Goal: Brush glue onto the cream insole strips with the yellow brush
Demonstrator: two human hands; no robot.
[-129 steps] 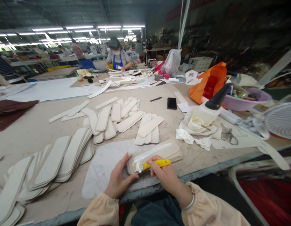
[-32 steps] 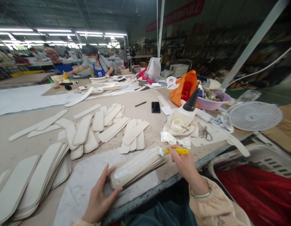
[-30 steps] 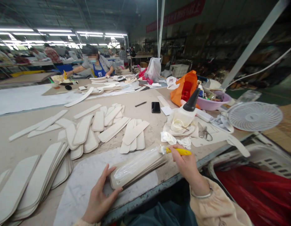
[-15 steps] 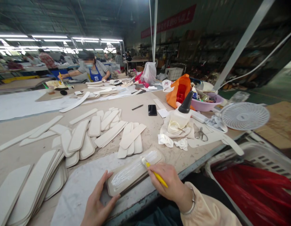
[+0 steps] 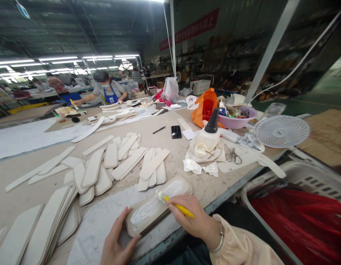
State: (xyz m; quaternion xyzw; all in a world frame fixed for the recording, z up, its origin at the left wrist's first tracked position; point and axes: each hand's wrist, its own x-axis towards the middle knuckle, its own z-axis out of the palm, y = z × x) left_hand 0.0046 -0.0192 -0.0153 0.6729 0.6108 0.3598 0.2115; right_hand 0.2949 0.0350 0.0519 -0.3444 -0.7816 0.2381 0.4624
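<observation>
At lower left lie pale strips [image 5: 24, 232]. At bottom middle, my left hand [image 5: 117, 243] is spread open at the end of a stack [image 5: 148, 212] smeared white. My right hand [image 5: 194, 217] pinches the yellow brush [image 5: 183, 210], tip on the stack.

Red wall banner [image 5: 189, 30], bright ceiling lights [image 5: 58, 59]

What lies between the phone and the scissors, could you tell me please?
In the head view, a white card lies beside the phone, then a pale bottle comes before the scissors.
</observation>
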